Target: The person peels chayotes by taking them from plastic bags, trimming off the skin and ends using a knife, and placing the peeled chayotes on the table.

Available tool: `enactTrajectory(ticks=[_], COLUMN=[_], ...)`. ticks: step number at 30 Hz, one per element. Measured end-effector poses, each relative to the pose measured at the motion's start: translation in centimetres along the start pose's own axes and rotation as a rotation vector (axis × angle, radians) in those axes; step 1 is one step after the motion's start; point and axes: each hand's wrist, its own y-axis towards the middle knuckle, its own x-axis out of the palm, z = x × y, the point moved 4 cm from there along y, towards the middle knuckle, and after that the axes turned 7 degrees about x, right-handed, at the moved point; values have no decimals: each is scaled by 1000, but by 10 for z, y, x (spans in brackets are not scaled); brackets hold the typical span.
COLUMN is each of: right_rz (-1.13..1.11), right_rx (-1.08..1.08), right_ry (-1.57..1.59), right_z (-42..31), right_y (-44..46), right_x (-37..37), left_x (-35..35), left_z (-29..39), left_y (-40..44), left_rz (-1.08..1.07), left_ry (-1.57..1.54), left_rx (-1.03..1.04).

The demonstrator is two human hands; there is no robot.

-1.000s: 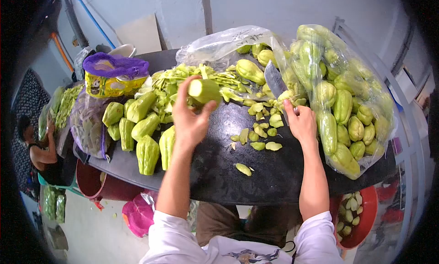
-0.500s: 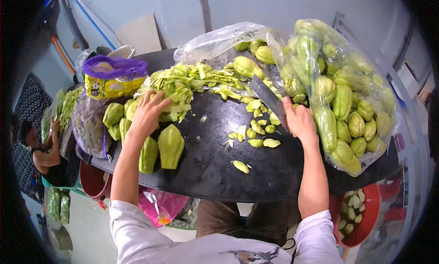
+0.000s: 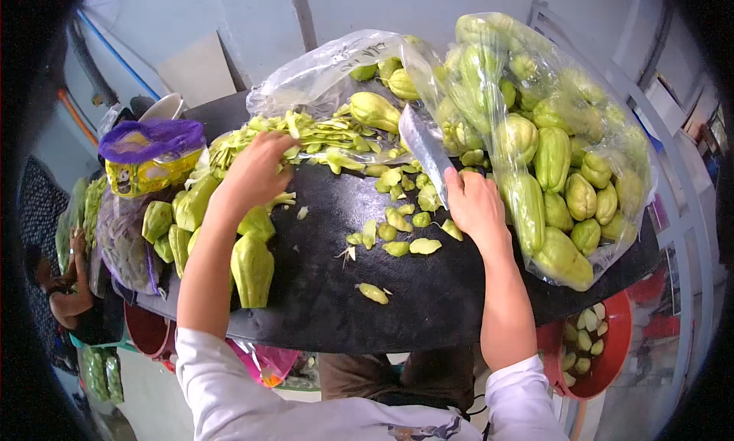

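Observation:
My right hand is closed round the handle of a knife with a broad blade, which points up and away from me. My left hand lies on the heap of green peelings, its fingers bent together over some of them; the fingertips are partly hidden. Below that hand, a pale green chayote stands among several others at the left. Small cut pieces of chayote are scattered on the black tabletop between my hands. One unpeeled chayote rests behind the peelings.
A clear plastic bag full of chayotes fills the right side. Behind the peelings lies another plastic bag. Purple net bags stand left. A red bucket with chayotes sits below right. Another person works far left.
The view has shifted, so most things appear further left. My left hand's fingers, spread before, are now drawn together over the peelings. My right hand still holds the knife, its blade turned more upright.

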Motion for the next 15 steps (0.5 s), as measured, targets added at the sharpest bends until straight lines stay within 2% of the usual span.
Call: enactTrajectory(ticks=[3,6,11,12,14,15], right_rz=[11,-4,52,65,82,81], right_rx=[-45,-115,-147,-136,-112,-108], right_ry=[88,99,154,111,41,38], right_z=[-3,-6,0,1,2,3], right_y=[-4,-9,-10,-10,-10,-11], right_x=[-7,-13,-21,-23,-28,-29], left_x=[28,65,128,134,148,160], left_z=[5,5,-17,-19,-17,-26], left_y=[87,176,294,306,327,338], left_rz=[79,174,191,196,342,339], left_ry=[-153,-209,-155,-160,-128,-133], left_rx=[185,219,-42,-36,225,226])
